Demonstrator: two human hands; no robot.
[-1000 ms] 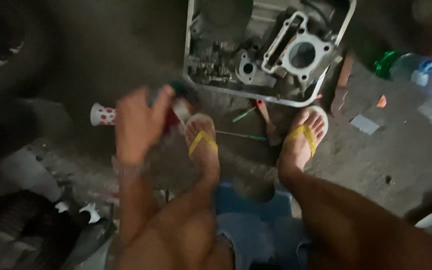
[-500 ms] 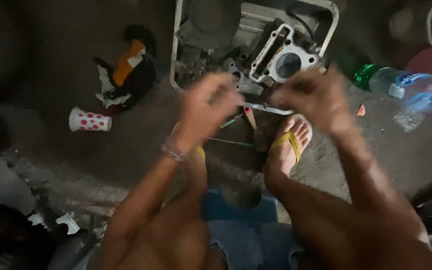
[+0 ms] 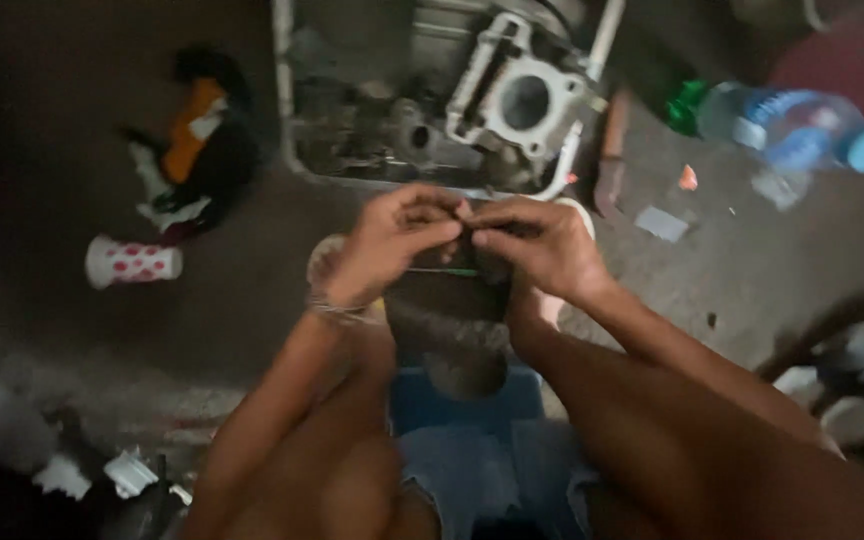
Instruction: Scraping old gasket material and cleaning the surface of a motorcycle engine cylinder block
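Since half a second ago both hands have drawn together. The left hand [image 3: 387, 245] and right hand [image 3: 537, 245] pinch fingers narrow on something small, too hidden to name. It could slip, I judge, onto the cluttered floor [image 3: 252, 330] near the engine block [image 3: 522, 100].

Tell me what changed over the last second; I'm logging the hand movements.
The right hand came into view and met the left hand; their fingertips now pinch together around something small and dark that I cannot identify. A second ago only the left hand was raised. The engine block in its tray, the spotted cup and the plastic bottle stayed put.
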